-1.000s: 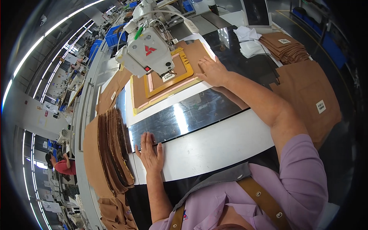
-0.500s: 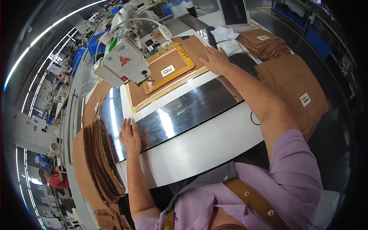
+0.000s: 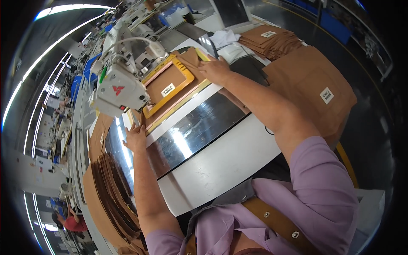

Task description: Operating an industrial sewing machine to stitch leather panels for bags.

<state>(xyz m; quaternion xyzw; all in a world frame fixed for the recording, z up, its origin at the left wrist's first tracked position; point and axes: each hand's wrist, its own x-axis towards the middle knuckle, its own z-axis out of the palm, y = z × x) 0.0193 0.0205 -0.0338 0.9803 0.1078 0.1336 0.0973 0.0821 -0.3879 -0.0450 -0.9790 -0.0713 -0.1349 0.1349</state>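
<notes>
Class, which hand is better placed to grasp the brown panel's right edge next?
Probably the right hand: it is at that side of the panel, while the left hand is near the opposite end, across the yellow frame.

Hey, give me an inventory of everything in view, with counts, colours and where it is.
Sewing machine: 1, white, left of centre
Frame: 1, yellow, right of the machine
Brown piece: 1, brown, inside the frame
Label: 1, white, on that piece
Plate: 1, glossy, dark, centre
Worktop: 1, white, near side
Tall stack: 1, brown, lower left
Flat stack: 1, brown, upper right
Large panel: brown, right, layers unclear
Cloth: white, beside the flat stack, count unclear
Bins: several, blue, background
Ceiling lights: several, white, left
Co-worker: 1, red top, lower left
Left hand: 1, bare, below the machine head
Right hand: 1, bare, right of the frame
</notes>
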